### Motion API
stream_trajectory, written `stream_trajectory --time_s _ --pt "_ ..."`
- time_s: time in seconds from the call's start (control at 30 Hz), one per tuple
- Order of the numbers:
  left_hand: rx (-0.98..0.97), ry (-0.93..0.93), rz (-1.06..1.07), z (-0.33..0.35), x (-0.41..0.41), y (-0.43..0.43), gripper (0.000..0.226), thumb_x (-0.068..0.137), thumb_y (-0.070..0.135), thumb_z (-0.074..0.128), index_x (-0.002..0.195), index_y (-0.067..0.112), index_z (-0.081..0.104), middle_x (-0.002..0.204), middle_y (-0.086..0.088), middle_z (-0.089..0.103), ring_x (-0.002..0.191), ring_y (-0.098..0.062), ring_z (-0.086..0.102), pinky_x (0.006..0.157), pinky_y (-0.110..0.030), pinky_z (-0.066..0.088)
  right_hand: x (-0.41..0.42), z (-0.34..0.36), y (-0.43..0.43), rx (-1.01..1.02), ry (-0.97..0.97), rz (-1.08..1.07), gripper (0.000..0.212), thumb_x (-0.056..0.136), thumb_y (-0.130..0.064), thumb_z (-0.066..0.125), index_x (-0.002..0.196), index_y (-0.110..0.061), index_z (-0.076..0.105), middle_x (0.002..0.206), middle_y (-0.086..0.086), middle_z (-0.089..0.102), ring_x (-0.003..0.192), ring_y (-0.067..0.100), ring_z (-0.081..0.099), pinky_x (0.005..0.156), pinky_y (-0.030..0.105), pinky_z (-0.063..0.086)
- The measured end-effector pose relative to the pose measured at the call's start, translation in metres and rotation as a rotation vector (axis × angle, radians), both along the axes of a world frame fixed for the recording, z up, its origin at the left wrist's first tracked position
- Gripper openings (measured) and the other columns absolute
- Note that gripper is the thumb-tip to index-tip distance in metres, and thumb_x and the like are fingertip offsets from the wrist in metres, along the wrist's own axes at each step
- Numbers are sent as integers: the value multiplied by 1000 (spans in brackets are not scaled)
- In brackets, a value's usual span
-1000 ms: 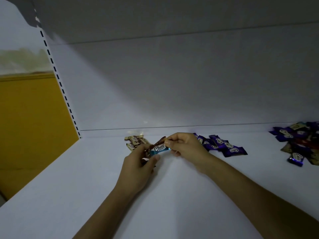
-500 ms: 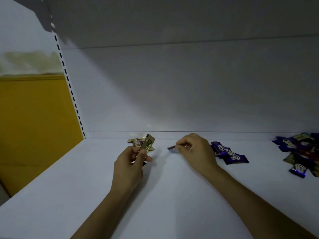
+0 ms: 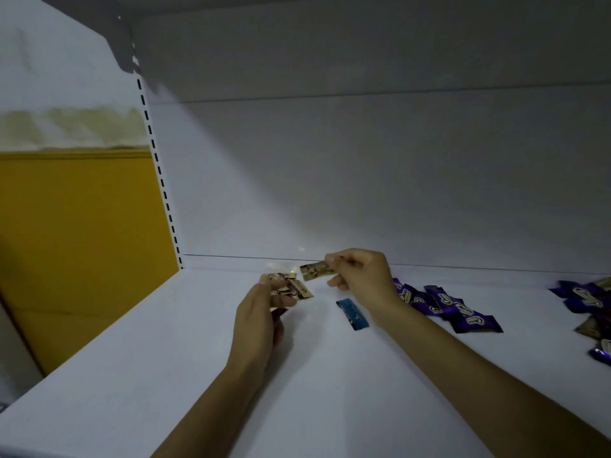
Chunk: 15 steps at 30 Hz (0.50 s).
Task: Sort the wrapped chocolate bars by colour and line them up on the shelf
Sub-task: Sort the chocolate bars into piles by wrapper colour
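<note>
Right hand (image 3: 358,276) is pinching a gold foil-wrapped chocolate bar (image 3: 315,272); left hand (image 3: 259,320) is gripping similar bars (image 3: 299,292); probably placing gold far left next.

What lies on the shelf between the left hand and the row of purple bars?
A single blue-wrapped bar, flat on the shelf, seen in the head view.

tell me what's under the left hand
Cream-gold wrapped chocolate bars stick out from the left hand, and a dark purple wrapper edge peeks from under its palm. The hand covers the rest of both.
</note>
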<state>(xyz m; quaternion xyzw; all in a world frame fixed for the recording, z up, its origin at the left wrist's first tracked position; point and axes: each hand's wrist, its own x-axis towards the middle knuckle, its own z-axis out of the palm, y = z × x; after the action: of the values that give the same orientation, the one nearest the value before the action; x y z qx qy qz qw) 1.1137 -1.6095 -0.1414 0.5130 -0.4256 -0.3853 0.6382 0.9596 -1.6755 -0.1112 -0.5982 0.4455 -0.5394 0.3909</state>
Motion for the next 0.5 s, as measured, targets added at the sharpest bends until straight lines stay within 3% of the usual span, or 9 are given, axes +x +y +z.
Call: stream_trajectory --time_s 0.03,0.1,0.17,0.27,0.33,0.4,0.5 --pt "69 165 -7 3 4 -2 39 102 41 33 96 23 67 77 0 71 41 -8 43 37 -18 31 5 1 -9 -35 22 -82 12 87 -15 66 77 -20 71 81 0 72 61 6 66 60 18 52" --pt "107 364 -42 5 10 -1 44 101 47 28 101 25 66 75 -3 69 41 -11 43 37 -20 32 17 -2 -22 -146 246 -181 11 89 -16 64 88 -13 74 89 0 71 72 9 64 68 18 51" --pt "87 490 -74 6 15 -1 46 100 47 27 104 21 65 78 -6 70 46 -14 47 42 -22 35 32 -13 -28 -181 542 -89 20 91 -22 60 90 -7 74 91 6 71 80 19 65 74 28 51" --pt "67 612 -70 8 17 -1 44 99 40 30 107 14 63 83 -11 72 56 -19 53 52 -30 42 49 -27 -23 -71 882 110 30 93 -30 51 84 -8 70 86 10 68 83 29 63 73 35 48" --pt "67 653 -58 8 19 -2 42 97 35 32 109 10 63 88 -14 71 63 -22 57 61 -33 47 50 -25 -18 -159 869 43 36 97 -30 45 79 -5 64 82 10 66 82 30 60 72 36 46" --pt "73 694 -52 7 20 -2 43 96 35 33 109 8 63 96 -16 69 71 -24 59 69 -34 49 48 -19 -4 -211 680 3 42 98 -37 43 74 -8 61 74 7 64 74 26 59 68 35 45" --pt "82 710 -77 9 19 -4 46 95 41 33 110 9 64 106 -15 65 75 -23 59 72 -32 47 45 -12 26 -54 461 141 38 85 -55 58 69 -22 64 66 -5 66 67 13 63 65 27 48"
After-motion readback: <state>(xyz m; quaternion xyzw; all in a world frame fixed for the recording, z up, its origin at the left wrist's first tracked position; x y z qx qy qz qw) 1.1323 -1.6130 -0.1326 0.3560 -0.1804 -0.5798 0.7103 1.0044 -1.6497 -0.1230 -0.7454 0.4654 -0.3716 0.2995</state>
